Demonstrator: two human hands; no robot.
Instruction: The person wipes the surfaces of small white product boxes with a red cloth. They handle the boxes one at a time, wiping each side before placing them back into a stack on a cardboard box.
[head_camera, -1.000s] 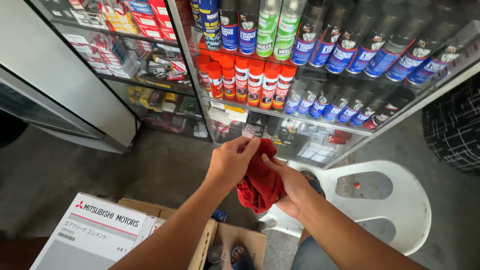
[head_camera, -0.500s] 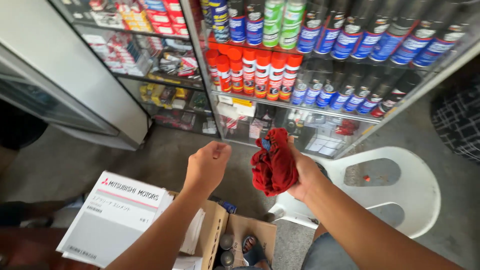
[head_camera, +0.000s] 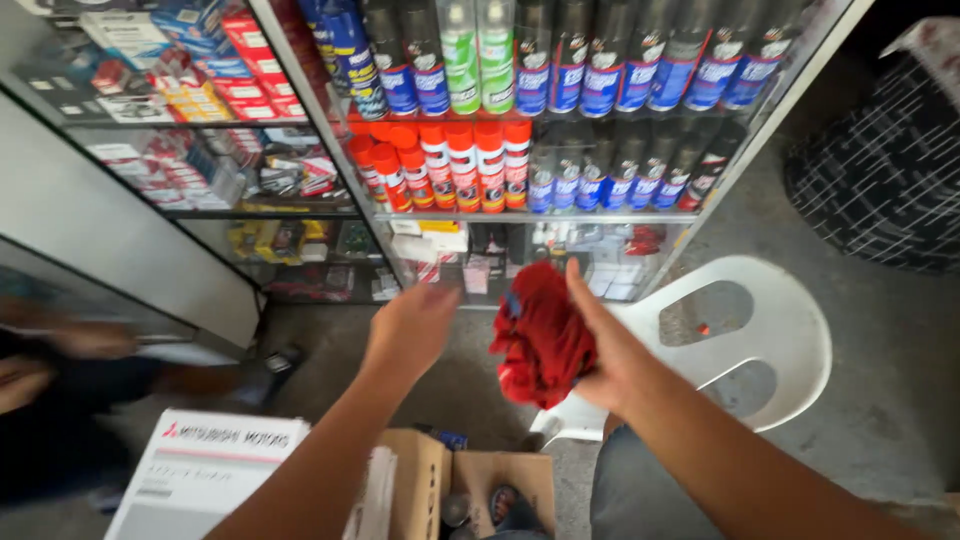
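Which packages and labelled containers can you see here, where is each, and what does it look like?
White box: lower left, flat, red emblem.
Cardboard box: bottom centre, brown, open.
Orange-capped cans: middle shelf, in a row.
Dark spray cans: top shelf, blue labels.
Green spray cans: top shelf.

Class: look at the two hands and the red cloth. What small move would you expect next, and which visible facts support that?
Probably the left hand moves back toward the red cloth. The right hand alone grips the bunched cloth above the white plastic chair, while the left hand hangs open beside it, empty and apart from it.
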